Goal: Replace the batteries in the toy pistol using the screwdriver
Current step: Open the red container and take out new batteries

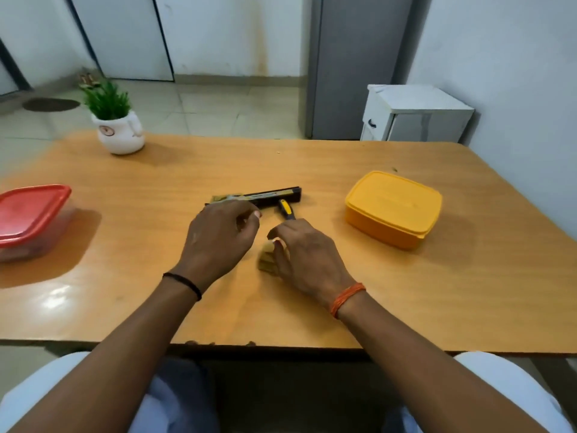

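The black and gold toy pistol (265, 195) lies flat in the middle of the table, barrel pointing right. A screwdriver (286, 209) with a yellow and black handle lies just in front of the barrel, its near end running under my right hand. My left hand (218, 242) hovers over the pistol's rear end with its fingers curled and thumb close to the forefinger; what it holds, if anything, is hidden. My right hand (307, 257) pinches a small blurred tan piece (267, 260) against the table, between both hands.
A yellow lidded box (395, 207) stands to the right on the wooden table (406, 292). At the left edge sits a clear box with a red lid (29, 210). A white pot with a green plant (120, 132) stands at the far left corner.
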